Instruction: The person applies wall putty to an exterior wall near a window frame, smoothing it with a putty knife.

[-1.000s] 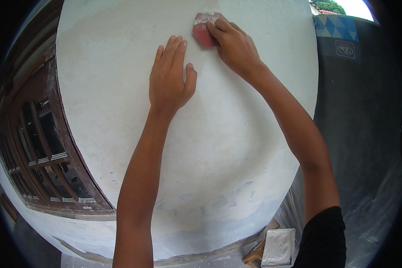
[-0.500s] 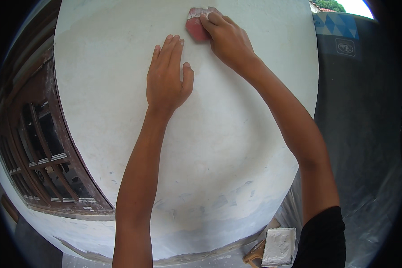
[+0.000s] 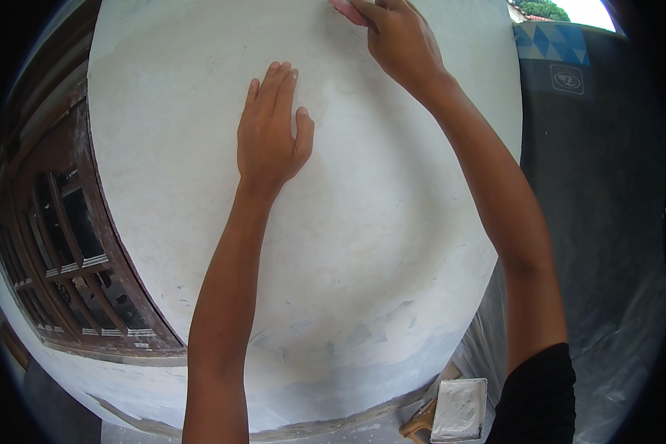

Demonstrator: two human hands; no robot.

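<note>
My left hand (image 3: 268,122) lies flat against the off-white wall (image 3: 333,222), fingers stretched upward and thumb apart, holding nothing. Higher up and to the right, my right hand (image 3: 407,41) is closed on a flat red scraper (image 3: 349,10) at the top edge of the view. Only part of the scraper shows; the rest is cut off by the picture's edge. Its visible face is pinkish red. The wall beneath has smooth pale areas and grey patches lower down.
A dark wooden window frame (image 3: 89,222) with panes is at the left. Low on the right, a rectangular tray of white paste (image 3: 459,409) rests by a wooden stool (image 3: 419,423). A dark panel (image 3: 592,185) with a blue-patterned top stands at the right, plastic sheeting beside it.
My right hand has moved up and slightly right with the scraper, which has tilted and partly left the view. My left hand stays flat on the wall.
</note>
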